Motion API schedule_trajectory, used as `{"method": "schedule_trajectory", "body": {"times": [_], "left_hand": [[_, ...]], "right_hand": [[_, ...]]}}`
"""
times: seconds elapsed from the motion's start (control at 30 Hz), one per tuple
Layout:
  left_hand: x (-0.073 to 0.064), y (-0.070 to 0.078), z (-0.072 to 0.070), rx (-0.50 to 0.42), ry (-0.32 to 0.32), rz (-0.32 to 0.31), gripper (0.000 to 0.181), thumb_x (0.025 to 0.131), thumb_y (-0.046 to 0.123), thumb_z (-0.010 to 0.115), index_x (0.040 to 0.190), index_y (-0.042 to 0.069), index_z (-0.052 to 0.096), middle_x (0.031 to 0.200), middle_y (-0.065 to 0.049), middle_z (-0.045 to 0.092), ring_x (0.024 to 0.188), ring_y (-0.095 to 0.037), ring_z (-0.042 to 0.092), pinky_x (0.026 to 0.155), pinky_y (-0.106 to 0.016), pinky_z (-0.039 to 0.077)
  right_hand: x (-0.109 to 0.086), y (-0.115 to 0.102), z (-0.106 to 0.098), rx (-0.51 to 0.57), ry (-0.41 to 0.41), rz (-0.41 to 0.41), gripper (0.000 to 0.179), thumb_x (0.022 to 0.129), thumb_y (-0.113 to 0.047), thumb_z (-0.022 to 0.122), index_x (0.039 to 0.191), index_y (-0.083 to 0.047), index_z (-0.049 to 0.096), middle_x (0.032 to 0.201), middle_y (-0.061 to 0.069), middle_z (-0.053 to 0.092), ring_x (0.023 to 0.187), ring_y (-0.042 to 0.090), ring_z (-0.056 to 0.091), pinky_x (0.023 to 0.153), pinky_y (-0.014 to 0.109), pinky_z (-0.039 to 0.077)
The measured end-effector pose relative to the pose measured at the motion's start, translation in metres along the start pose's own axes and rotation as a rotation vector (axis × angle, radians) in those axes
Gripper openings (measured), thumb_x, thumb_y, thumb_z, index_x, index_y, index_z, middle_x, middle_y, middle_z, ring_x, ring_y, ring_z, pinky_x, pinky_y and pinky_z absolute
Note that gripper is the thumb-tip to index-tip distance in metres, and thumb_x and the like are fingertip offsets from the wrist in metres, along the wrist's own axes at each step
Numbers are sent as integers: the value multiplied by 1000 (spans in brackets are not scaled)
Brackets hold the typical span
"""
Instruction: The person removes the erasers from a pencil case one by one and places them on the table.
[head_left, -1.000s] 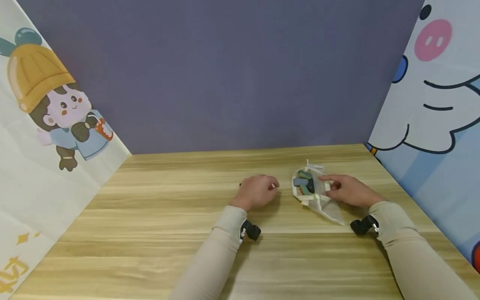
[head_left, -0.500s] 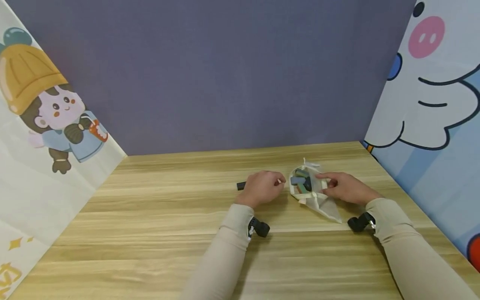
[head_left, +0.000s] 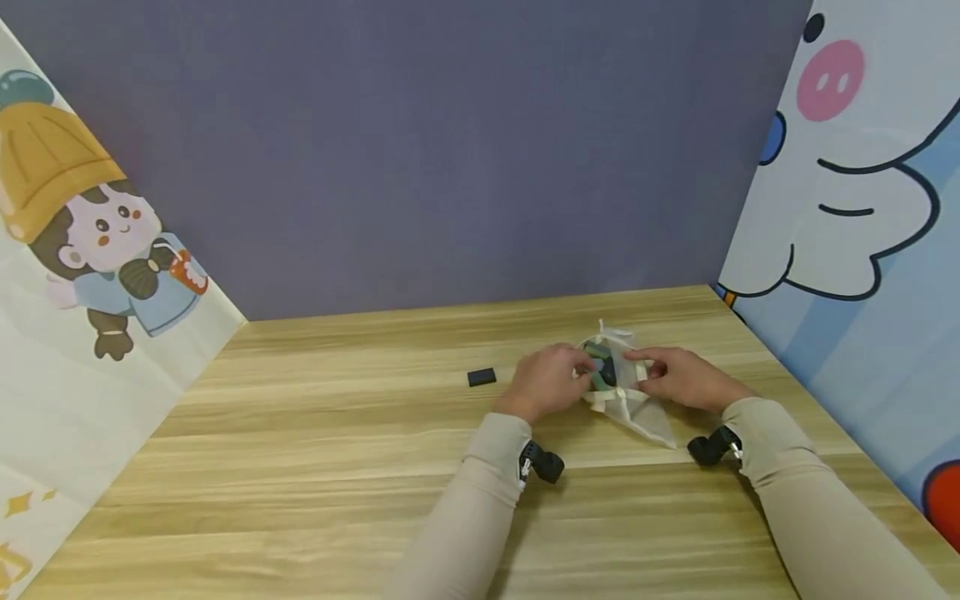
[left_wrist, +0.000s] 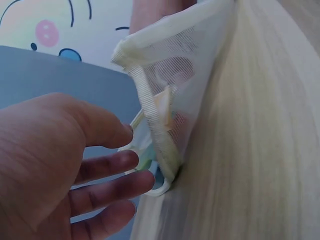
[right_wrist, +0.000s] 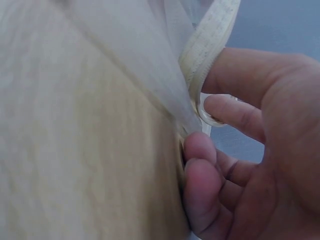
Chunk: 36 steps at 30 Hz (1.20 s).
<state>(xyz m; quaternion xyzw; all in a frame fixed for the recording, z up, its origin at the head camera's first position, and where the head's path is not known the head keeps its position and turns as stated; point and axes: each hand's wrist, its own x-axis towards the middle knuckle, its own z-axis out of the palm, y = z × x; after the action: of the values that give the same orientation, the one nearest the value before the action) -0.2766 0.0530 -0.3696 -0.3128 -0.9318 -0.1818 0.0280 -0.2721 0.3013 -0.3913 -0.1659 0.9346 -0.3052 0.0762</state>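
A white mesh bag [head_left: 641, 414] lies on the table, its mouth held wide. Inside it show several small blocks [head_left: 603, 354] in green, blue-grey and black. My right hand [head_left: 690, 379] grips the bag's rim from the right, fingers bent around the pale edge band [right_wrist: 205, 50]. From the left, my left hand [head_left: 546, 383] reaches into the mouth with its fingertips among the blocks. Up close, the fingers of that left hand [left_wrist: 75, 160] are loosely bent, and no block shows between them. A small black block [head_left: 482, 377] lies on the table left of it.
The wooden table [head_left: 300, 467] runs back to a dark grey-purple panel [head_left: 450, 158]. Cartoon-printed panels flank it, with a child in a hat [head_left: 112, 242] at left and a pig-nosed figure [head_left: 862, 192] at right.
My left hand has moved right, from beside the bag into its mouth. That uncovers the black block on the table. The right hand keeps its hold on the bag.
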Motion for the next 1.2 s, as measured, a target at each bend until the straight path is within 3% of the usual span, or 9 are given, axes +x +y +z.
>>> {"method": "schedule_trajectory", "body": {"times": [0.23, 0.47, 1.03, 1.2], "left_hand": [[1, 4, 7, 98, -12, 9, 24, 91, 33, 56, 113, 35, 65, 112, 15, 57, 87, -3, 56, 63, -26, 46], [3, 4, 11, 63, 1, 0, 33, 87, 33, 62, 120, 33, 61, 105, 15, 62, 73, 3, 51, 58, -22, 42], [2, 0, 9, 126, -46, -18, 33, 87, 38, 61, 120, 36, 60, 103, 16, 60, 89, -3, 55, 67, -26, 46], [2, -3, 9, 126, -60, -11, 31, 89, 29, 61, 119, 36, 62, 108, 16, 59, 94, -3, 55, 72, -26, 46]], "right_hand": [[3, 1, 1, -7, -6, -12, 58, 87, -30, 65, 139, -14, 44, 76, 2, 57, 60, 17, 45, 54, 29, 38], [3, 4, 0, -15, -8, -18, 57, 87, -30, 65, 138, -14, 45, 75, 1, 57, 59, 15, 46, 53, 29, 38], [3, 3, 1, 19, -13, 9, 59, 86, -33, 66, 138, -16, 46, 73, 2, 56, 57, 16, 44, 53, 29, 37], [2, 2, 0, 20, -14, 5, 57, 87, -30, 65, 138, -14, 45, 72, 2, 55, 56, 16, 44, 52, 29, 37]]}}
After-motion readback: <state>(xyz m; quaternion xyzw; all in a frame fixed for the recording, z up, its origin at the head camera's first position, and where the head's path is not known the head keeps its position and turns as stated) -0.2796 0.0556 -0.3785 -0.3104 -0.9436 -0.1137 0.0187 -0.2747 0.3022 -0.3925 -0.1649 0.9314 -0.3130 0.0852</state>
